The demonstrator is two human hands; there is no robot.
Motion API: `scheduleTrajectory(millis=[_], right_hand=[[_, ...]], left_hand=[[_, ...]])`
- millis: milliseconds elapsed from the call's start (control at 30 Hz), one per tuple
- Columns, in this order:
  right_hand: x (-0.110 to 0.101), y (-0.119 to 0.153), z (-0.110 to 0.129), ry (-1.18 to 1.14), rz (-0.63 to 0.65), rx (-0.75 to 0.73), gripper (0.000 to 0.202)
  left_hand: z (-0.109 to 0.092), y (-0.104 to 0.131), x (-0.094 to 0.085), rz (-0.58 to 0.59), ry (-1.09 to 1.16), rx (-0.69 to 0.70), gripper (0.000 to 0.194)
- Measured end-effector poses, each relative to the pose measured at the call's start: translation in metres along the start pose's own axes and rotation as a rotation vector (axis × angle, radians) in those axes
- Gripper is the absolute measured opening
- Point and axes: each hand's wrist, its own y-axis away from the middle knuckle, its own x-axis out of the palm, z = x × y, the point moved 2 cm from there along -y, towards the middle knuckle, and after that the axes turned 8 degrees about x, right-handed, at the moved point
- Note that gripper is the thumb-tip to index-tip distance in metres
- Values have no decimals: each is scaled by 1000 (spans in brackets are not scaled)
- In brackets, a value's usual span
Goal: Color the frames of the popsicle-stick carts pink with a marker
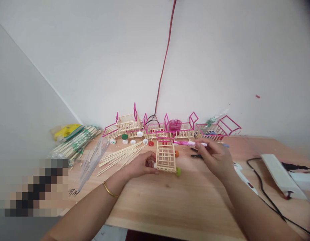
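"At the table (pixel 144 207), where's the small cart (pixel 166 155)?"
"Just right of the left hand (pixel 141 164), whose thumb and fingers grip its near left corner."
"And the right hand (pixel 217 157)?"
"Pinching a paintbrush (pixel 188 143), its tip at the cart's pink end."

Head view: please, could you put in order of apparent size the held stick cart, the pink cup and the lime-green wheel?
From largest to smallest:
1. Held stick cart
2. Pink cup
3. Lime-green wheel
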Motion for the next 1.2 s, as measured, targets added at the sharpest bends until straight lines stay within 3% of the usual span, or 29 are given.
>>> scheduleTrajectory(millis=[433,900,1200], right_hand=[[-6,2,1,-64,128,1,24],[1,-2,-6,-48,40,52,25],[-6,-1,1,-149,185,32,23]], left_hand=[[3,1,-1,7,-21,7,48],[3,0,0,6,-43,5,47],[1,1,0,-5,-54,-8,47]])
